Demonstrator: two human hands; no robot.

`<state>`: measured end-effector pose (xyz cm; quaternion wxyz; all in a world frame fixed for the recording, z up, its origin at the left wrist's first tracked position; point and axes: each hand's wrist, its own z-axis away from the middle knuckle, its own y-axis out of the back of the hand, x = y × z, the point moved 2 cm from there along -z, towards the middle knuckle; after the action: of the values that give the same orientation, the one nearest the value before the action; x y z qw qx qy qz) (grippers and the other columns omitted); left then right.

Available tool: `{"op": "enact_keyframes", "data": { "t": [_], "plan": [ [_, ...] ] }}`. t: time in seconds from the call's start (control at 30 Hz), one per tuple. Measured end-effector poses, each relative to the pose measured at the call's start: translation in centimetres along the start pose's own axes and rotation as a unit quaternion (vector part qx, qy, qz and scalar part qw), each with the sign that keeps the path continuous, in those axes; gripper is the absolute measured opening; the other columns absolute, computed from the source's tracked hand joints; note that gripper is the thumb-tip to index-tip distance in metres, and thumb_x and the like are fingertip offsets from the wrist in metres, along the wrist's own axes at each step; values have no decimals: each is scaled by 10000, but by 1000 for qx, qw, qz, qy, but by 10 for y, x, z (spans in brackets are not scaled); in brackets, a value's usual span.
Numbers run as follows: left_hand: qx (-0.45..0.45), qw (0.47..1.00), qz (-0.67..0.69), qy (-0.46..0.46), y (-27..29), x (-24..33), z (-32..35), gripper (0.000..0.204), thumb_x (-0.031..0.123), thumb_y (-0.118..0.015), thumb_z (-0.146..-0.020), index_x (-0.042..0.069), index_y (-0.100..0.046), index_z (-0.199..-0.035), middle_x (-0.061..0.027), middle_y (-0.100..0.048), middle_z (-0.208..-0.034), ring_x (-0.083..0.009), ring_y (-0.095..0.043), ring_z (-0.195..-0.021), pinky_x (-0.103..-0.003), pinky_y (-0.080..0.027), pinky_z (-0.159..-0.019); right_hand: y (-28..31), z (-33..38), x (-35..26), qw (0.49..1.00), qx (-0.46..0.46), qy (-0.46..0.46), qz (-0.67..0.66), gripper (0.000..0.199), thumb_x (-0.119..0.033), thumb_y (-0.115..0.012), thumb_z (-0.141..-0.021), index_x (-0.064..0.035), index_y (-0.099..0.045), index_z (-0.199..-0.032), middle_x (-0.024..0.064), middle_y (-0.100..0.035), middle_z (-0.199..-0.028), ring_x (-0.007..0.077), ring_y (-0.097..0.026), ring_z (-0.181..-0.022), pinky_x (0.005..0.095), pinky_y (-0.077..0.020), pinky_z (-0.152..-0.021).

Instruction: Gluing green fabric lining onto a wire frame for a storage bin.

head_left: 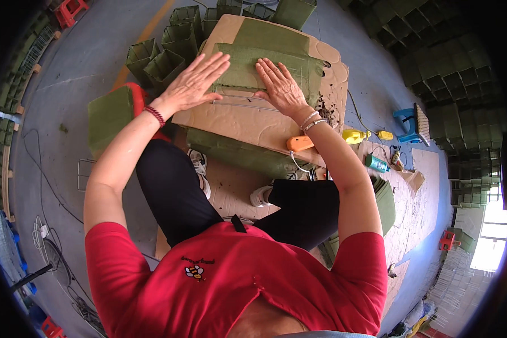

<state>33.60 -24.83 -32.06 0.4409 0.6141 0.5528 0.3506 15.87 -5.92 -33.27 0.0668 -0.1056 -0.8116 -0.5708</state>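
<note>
The green sheet [242,69] on the cardboard [231,120] looks flat and not folded yet, with the left hand [195,83] and right hand [283,89] spread open over it, holding nothing, while shaped green boxes [181,37] stand past the cardboard's far left side.

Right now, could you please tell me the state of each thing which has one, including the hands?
Left hand: open, fingers straight, contact unclear.
Right hand: open, over the green sheet.
Green sheet: spread flat.
Cardboard: underneath the sheet, stained at right.
Orange tool: lying down.
Teal bottle: on its side.
Green boxes: open.
</note>
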Motion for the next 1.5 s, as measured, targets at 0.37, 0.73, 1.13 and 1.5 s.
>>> {"op": "enact_keyframes", "data": {
  "t": [0.37, 0.73, 1.13, 1.5],
  "plan": [
    [25, 999, 6, -37, -23, 3, -22, 662, 181, -654, -807, 75, -365, -1393, -53, -351, -1462, -233, -293, -1370, -429, -285, -1121, 1, -1, 0, 1000, -8, 7, 6, 666, -477, -430, -912, -24, -334, -1391, 104, -362, -1448, 234, -311, -1350, 410, -258, -1112],
    [35, 998, 11, -44, 4, 17, -35, 843, 480, -533, -827, 77, -172, -1474, -61, -194, -1531, -230, -174, -1412, -417, -163, -1165, 27, 52, 40, 999, -30, -32, -11, 756, -503, -429, -886, -42, -223, -1448, 121, -290, -1483, 261, -244, -1384, 430, -196, -1141],
    [-1, 1000, 4, -27, -35, 14, -41, 666, 343, -537, -893, 91, -270, -1449, -68, -248, -1512, -244, -209, -1401, -437, -188, -1150, 17, 54, 41, 997, 7, -71, 4, 680, -425, -516, -880, -54, -310, -1412, 90, -345, -1459, 261, -281, -1371, 475, -236, -1109],
    [107, 993, 42, 16, -13, 16, -67, 763, 582, -365, -908, 135, -147, -1487, -68, -163, -1543, -221, -142, -1423, -442, -158, -1152, 10, 52, -101, 899, 257, -272, -228, 289, -38, -592, -819, -22, -551, -1105, 152, -564, -1106, 322, -540, -1042, 426, -427, -871]
  ]
}}
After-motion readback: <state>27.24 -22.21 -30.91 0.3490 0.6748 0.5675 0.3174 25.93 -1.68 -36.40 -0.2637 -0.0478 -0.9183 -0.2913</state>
